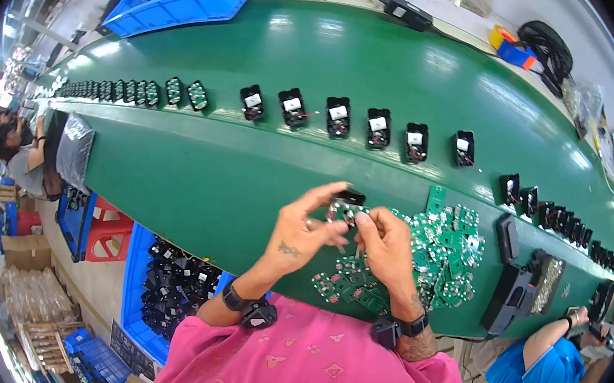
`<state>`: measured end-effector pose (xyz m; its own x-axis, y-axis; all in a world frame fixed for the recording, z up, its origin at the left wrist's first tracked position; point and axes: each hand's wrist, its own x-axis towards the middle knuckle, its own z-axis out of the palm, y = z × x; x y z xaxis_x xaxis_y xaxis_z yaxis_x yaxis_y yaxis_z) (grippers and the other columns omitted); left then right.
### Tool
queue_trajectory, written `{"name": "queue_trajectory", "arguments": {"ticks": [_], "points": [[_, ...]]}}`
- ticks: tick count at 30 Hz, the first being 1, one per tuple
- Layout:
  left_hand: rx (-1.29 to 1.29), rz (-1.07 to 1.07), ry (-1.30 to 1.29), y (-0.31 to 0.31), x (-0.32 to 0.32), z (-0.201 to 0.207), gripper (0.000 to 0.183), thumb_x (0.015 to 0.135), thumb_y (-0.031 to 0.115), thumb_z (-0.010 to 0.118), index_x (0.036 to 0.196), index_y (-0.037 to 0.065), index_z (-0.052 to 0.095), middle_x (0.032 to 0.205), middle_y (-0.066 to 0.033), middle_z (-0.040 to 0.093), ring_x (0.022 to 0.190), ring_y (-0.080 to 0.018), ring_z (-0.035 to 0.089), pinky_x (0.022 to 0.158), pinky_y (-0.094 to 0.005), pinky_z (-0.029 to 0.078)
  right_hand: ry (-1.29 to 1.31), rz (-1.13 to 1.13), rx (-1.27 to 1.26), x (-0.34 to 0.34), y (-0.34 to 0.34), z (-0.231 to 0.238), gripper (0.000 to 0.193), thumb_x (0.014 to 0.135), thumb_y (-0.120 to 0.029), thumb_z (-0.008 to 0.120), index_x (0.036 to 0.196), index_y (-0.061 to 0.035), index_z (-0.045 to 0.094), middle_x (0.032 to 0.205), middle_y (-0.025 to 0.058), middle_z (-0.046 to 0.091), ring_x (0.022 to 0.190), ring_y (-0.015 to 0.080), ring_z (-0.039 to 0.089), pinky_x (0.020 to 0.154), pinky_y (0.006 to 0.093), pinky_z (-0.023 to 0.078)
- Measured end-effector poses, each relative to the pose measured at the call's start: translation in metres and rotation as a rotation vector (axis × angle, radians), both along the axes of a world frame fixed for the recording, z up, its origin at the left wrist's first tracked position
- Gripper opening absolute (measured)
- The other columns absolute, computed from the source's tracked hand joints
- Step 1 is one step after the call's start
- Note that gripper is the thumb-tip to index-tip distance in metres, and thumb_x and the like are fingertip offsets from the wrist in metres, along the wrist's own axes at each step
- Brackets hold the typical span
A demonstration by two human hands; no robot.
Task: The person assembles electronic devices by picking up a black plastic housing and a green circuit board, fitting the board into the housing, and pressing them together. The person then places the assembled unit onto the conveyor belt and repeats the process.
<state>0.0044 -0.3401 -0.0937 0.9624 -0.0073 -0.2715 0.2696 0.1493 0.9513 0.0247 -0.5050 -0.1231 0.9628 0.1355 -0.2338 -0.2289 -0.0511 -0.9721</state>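
Note:
In front of my chest I hold a small black plastic housing [352, 196] with a circuit board [344, 211] at its near side. My left hand [298, 234] grips it from the left, index finger along the top and thumb below. From the right, the thumb and fingers of my right hand [386, 251] pinch its edge. Whether the board is fully seated in the housing is hidden by my fingers. Beside and beneath my right hand spreads a heap of loose green circuit boards [450, 255] on the green table [195, 187].
Across the table runs a row of open black housings [338, 118]; farther left, several hold green boards [196, 95]. A blue bin [192, 1] stands at the back left, another blue bin [132, 300] of black parts by my left. Co-workers sit left and right [539, 369].

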Motion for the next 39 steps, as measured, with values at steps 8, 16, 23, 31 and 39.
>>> {"name": "queue_trajectory", "arguments": {"ticks": [8, 16, 23, 31, 39], "points": [[0.231, -0.064, -0.02, -0.012, -0.001, 0.001, 0.054, 0.087, -0.006, 0.066, 0.138, 0.001, 0.049, 0.129, -0.0169, 0.06, 0.085, -0.0138, 0.069, 0.069, -0.0235, 0.059, -0.308, -0.026, 0.091, -0.01, 0.0, 0.004, 0.014, 0.092, -0.007, 0.068, 0.085, 0.0026, 0.061, 0.071, 0.0035, 0.065, 0.062, 0.0062, 0.06, 0.054, 0.0213, 0.047], [0.292, -0.107, -0.108, -0.026, 0.003, -0.019, 0.051, 0.084, -0.009, 0.066, 0.132, 0.0, 0.052, 0.127, -0.0154, 0.061, 0.088, -0.0128, 0.067, 0.064, -0.0214, 0.057, -0.19, 0.055, 0.086, -0.005, -0.032, -0.002, 0.023, 0.096, -0.01, 0.062, 0.075, 0.0003, 0.058, 0.065, -0.003, 0.055, 0.061, 0.0035, 0.046, 0.052, 0.0235, 0.036], [0.468, -0.057, -0.344, -0.031, 0.001, -0.034, 0.05, 0.082, -0.018, 0.055, 0.128, 0.001, 0.055, 0.128, -0.0163, 0.06, 0.116, -0.0199, 0.061, 0.073, -0.0208, 0.053, -0.249, 0.189, -0.058, 0.005, -0.042, 0.019, 0.024, 0.093, -0.014, 0.065, 0.076, 0.0015, 0.058, 0.058, 0.0106, 0.048, 0.05, 0.0181, 0.043, 0.049, 0.0342, 0.034], [0.326, -0.036, -0.33, -0.03, 0.011, -0.007, 0.048, 0.087, -0.013, 0.056, 0.133, 0.001, 0.051, 0.127, -0.0172, 0.058, 0.096, -0.0167, 0.067, 0.072, -0.0256, 0.06, -0.243, 0.068, -0.045, 0.012, -0.045, 0.019, 0.024, 0.091, -0.016, 0.069, 0.078, 0.0042, 0.062, 0.058, 0.0089, 0.055, 0.049, 0.0119, 0.045, 0.046, 0.0315, 0.035], [0.112, -0.037, -0.019, -0.038, 0.008, 0.005, 0.033, 0.1, 0.006, 0.052, 0.129, 0.002, 0.037, 0.12, -0.023, 0.06, 0.062, -0.0239, 0.07, 0.048, -0.0256, 0.058, -0.375, -0.07, -0.163, 0.002, -0.029, 0.005, 0.018, 0.09, -0.014, 0.07, 0.089, 0.0023, 0.062, 0.067, 0.0072, 0.059, 0.051, 0.0146, 0.057, 0.048, 0.0317, 0.042]]}}
